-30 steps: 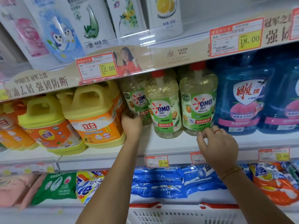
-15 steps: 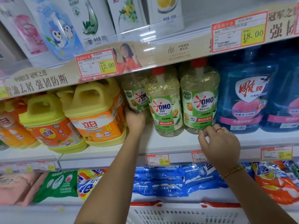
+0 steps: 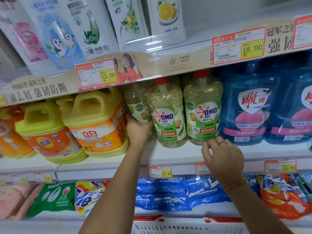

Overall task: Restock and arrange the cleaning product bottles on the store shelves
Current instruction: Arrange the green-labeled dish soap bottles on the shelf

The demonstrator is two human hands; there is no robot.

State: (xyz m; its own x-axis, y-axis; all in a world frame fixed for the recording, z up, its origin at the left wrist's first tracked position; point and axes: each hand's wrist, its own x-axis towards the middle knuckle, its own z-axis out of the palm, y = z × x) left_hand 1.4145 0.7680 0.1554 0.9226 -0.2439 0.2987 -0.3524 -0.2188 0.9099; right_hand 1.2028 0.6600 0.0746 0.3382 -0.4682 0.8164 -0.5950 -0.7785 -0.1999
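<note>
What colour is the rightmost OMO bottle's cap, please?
The cap is red; head view.

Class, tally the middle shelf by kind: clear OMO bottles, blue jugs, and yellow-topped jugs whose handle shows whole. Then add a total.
clear OMO bottles: 3 (the left hand grips one)
blue jugs: 2
yellow-topped jugs with a whole handle: 2 (others are partly hidden)
Total: 7

Bright even light, blurred wide-angle edges
</note>
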